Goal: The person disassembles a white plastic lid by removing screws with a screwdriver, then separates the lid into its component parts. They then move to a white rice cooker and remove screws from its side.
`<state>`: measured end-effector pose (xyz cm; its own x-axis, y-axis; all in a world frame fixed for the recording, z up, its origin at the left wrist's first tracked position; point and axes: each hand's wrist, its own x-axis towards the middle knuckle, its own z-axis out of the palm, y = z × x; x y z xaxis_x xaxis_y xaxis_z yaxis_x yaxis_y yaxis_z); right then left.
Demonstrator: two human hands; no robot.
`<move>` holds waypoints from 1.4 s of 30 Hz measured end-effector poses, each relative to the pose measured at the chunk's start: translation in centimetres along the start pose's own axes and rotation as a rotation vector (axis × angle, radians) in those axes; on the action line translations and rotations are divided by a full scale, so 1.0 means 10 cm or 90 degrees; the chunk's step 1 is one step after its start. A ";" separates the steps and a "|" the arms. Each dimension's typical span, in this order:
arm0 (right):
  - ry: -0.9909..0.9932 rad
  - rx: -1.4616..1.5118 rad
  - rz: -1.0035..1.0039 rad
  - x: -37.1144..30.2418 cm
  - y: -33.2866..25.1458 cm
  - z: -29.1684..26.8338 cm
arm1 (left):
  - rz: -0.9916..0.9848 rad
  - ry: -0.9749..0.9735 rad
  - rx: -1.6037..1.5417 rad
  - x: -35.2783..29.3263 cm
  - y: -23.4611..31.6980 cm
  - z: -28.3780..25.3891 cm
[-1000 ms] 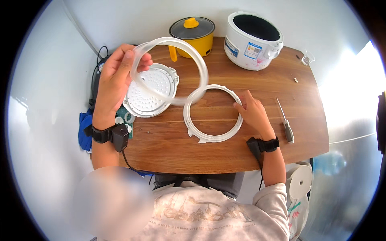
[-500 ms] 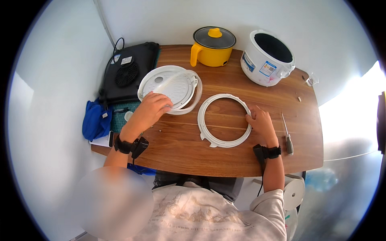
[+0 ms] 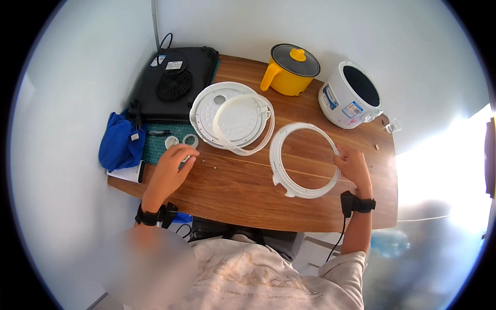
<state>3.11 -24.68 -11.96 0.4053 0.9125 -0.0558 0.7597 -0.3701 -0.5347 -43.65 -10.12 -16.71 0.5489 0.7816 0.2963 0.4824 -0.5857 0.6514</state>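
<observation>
Pale walls (image 3: 248,23) stand behind a brown wood-grain table (image 3: 232,194). Right of centre, the right hand (image 3: 354,164) pinches a large tabbed white plastic ring (image 3: 276,155) by its rim. At left, the loosely curled left hand (image 3: 172,168) is near a small white ring (image 3: 196,140); whether it holds anything, I cannot tell. Upper right, a round white cooker body (image 3: 337,111) wears blue-and-white labels (image 3: 353,109) (print too small to read).

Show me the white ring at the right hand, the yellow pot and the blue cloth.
White ring (image 3: 276,155), head view: left side of its band.
Yellow pot (image 3: 292,81), head view: side of its body.
Blue cloth (image 3: 121,144), head view: middle of its bundle.
</observation>
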 end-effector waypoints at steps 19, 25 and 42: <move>-0.062 0.160 -0.080 1.14 -1.61 1.15 | -0.121 -0.077 -0.105 -0.51 0.02 -0.25; -0.029 0.160 -0.117 1.10 -1.34 1.10 | -0.085 -0.098 -0.090 -0.42 0.14 -0.16; 0.301 -0.353 -0.120 1.26 0.40 -0.70 | -0.081 -0.238 -0.101 -0.26 0.56 0.02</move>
<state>14.84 -15.85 -8.91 0.3226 0.8431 0.4301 0.9320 -0.3622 0.0109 -42.19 -15.46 -13.94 0.7152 0.6973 -0.0480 0.4674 -0.4260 0.7746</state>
